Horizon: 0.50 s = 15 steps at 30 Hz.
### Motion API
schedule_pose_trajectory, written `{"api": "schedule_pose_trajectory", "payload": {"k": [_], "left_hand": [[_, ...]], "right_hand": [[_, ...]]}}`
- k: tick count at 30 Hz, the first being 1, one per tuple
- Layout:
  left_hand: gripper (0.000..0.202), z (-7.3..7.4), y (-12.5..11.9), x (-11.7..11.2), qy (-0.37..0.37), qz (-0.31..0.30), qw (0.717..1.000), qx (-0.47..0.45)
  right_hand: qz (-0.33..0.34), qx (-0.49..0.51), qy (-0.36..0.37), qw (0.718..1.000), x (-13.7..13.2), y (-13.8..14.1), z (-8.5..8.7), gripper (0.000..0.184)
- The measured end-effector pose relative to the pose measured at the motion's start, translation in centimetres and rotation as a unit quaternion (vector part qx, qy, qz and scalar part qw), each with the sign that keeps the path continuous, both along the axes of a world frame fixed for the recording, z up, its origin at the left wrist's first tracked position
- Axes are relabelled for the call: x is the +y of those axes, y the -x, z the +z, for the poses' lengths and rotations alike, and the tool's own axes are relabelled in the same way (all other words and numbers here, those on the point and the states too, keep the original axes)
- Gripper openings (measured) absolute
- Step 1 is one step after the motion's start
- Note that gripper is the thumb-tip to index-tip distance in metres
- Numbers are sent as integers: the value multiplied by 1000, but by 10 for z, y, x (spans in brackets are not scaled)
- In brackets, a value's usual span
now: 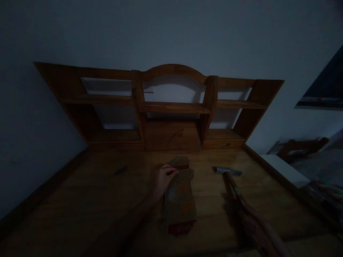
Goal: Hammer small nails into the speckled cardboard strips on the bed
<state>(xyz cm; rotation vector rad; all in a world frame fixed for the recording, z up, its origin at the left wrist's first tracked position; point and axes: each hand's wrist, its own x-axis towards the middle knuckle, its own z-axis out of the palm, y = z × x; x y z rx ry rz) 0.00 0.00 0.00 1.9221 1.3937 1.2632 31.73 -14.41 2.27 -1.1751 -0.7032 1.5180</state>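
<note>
My left hand (161,180) is closed in a pinch on a thin red stick-like object (182,167), held at the far end of a patterned, speckled cloth (179,201) lying on the wooden desk (80,203). The cloth has a red edge at its near end. My right hand (253,223), dim and blurred at the lower right, grips the wooden handle of a hammer (228,171). The hammer's metal head rests on or just above the desk, to the right of the cloth.
A wooden hutch (173,107) with open shelves and an arched top stands at the back of the desk against a pale wall. A small dark object (121,170) lies on the desk to the left. A white surface (284,167) adjoins the right edge. The room is very dim.
</note>
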Motion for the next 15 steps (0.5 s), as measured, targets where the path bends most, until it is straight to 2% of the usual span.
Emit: {"api": "schedule_pose_trajectory", "payload": {"k": [4,7,12,15], "left_hand": [[17,-4,0,3,-5,0,1000,2],[18,-2,1,2,-3,-6,1000,10],[17,0,2,1,-5,-4,1000,14],[16,-1,1,1,9,1,1000,1]], "right_hand": [[3,-6,3,1000,3,4,2,22],[13,-9,9,1000,1,10,10,29],[20,-34,8,999,-14,30,34,45],[-9,-63,5,998,-25,52,56,55]]}}
